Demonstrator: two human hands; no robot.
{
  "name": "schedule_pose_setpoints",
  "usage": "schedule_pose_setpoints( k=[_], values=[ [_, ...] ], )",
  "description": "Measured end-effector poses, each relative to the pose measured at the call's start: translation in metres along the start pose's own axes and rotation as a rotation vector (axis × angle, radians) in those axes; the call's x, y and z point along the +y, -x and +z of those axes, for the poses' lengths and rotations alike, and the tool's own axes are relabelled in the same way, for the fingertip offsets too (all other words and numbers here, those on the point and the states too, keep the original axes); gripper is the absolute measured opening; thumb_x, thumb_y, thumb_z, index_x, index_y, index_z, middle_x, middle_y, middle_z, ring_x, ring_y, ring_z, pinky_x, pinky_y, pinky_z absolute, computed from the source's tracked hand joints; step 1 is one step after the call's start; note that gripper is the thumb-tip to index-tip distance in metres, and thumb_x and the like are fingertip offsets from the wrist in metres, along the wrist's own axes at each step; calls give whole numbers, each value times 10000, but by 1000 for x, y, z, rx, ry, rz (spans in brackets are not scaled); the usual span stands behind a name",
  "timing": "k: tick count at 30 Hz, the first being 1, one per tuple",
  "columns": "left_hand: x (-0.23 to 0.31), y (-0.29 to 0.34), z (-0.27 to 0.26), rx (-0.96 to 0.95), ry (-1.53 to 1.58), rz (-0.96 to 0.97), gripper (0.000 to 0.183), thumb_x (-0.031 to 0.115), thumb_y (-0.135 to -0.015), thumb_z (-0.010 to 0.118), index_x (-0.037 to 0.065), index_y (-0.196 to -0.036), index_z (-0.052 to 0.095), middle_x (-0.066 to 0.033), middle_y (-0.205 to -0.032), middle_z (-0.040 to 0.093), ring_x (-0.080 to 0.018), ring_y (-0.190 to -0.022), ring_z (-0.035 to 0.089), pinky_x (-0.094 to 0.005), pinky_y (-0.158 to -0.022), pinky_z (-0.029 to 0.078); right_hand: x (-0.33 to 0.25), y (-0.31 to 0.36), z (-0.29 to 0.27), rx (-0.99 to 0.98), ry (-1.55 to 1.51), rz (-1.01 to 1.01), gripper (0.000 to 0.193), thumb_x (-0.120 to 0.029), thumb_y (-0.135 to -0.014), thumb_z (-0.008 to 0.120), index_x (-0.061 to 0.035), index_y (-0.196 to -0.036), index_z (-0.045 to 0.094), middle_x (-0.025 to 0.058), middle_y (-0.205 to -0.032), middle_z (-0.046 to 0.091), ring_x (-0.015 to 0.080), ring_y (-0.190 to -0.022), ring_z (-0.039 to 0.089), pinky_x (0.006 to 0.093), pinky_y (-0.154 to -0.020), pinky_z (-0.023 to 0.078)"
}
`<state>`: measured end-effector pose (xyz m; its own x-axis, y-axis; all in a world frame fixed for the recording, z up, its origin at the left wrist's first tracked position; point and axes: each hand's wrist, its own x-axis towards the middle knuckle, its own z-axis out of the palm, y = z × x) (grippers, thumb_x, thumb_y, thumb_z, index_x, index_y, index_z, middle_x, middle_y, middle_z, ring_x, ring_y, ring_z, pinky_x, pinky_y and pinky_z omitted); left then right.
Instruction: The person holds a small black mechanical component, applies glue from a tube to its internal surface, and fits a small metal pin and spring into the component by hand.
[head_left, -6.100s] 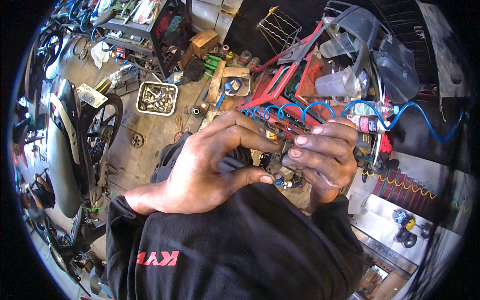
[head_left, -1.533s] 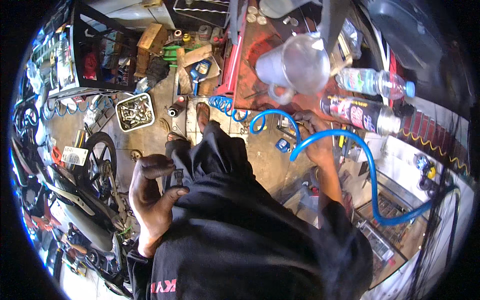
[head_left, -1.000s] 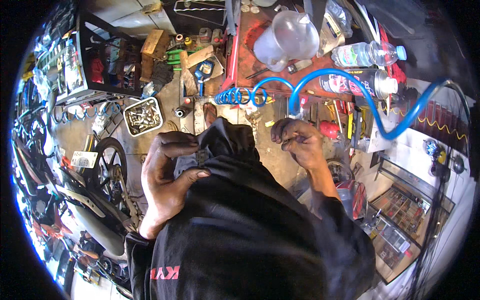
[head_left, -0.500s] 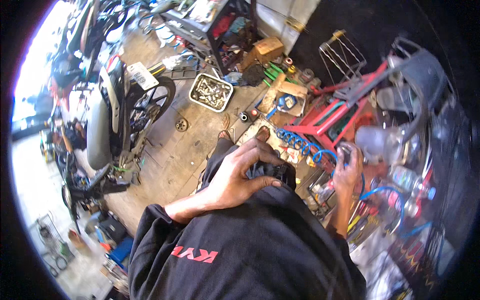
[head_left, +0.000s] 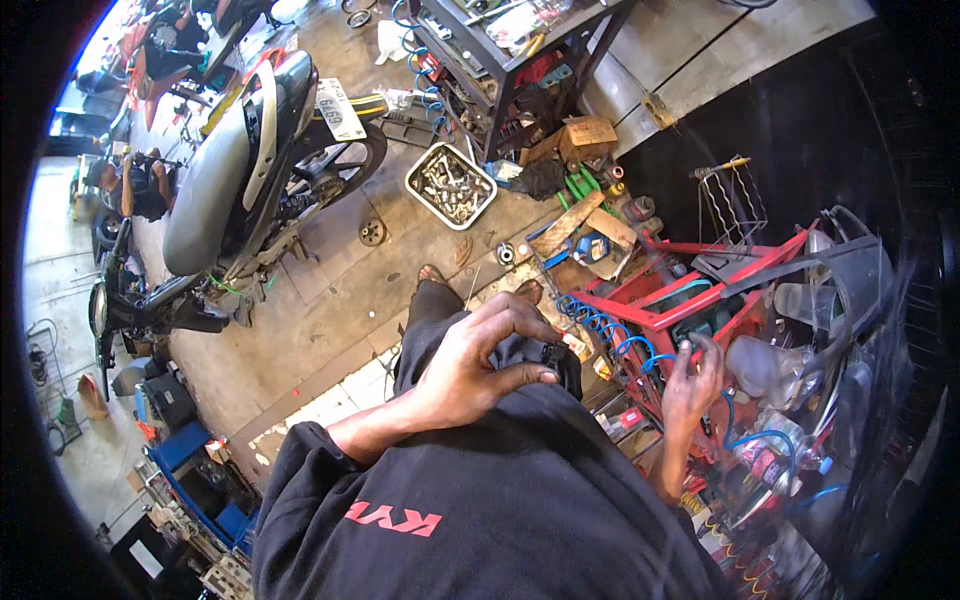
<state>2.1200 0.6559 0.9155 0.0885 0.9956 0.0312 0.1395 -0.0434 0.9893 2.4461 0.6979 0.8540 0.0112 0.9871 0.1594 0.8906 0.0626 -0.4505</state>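
Observation:
My left hand (head_left: 465, 365) is held in front of my body, fingers and thumb curved around a small black part (head_left: 552, 353). Most of that part is hidden or dark against my trousers, so its kind does not show. To the right, my right hand (head_left: 688, 390) is raised beside a blue coiled air hose (head_left: 605, 322). Its fingertips are drawn together at a small dark thing, too unclear to name against the red metal frame (head_left: 650, 312) behind it.
A white-rimmed tray (head_left: 478, 209) of metal parts lies on the floor ahead. Left stands a motorcycle (head_left: 205, 220), with a person (head_left: 148, 188) beyond. A workbench (head_left: 505, 75) and a cardboard box (head_left: 590, 138) are at the far side. Plastic bottles (head_left: 785, 430) crowd the right.
The head view has turned, so the motorcycle, tray and red frame sit differently in the picture. My right hand appears slightly lower; my left hand keeps nearly the same curved hold.

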Motion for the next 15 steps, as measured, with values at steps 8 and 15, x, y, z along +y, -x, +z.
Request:
schedule_pose_setpoints(
  k=[8,15],
  values=[
    [-13,33,-118,62,-46,-57,377,106,-697,825,54,-1026,649,-106,-1034,621,-266,-1008,607,-369,-890,474,-87,31,121,-621,-272,51,254,-117,-831,683,-16,-1063,663,133,-993,677,242,-879,664,353,-829,513],
    [-29,92,-226,402,-92,-99,393,52,-641,832,-8,-976,637,-116,-987,589,-253,-980,574,-357,-889,453,-157,51,239,-1153,-246,-295,247,-212,-865,648,-67,-1064,653,182,-999,656,320,-987,632,414,-869,495]
  ],
)
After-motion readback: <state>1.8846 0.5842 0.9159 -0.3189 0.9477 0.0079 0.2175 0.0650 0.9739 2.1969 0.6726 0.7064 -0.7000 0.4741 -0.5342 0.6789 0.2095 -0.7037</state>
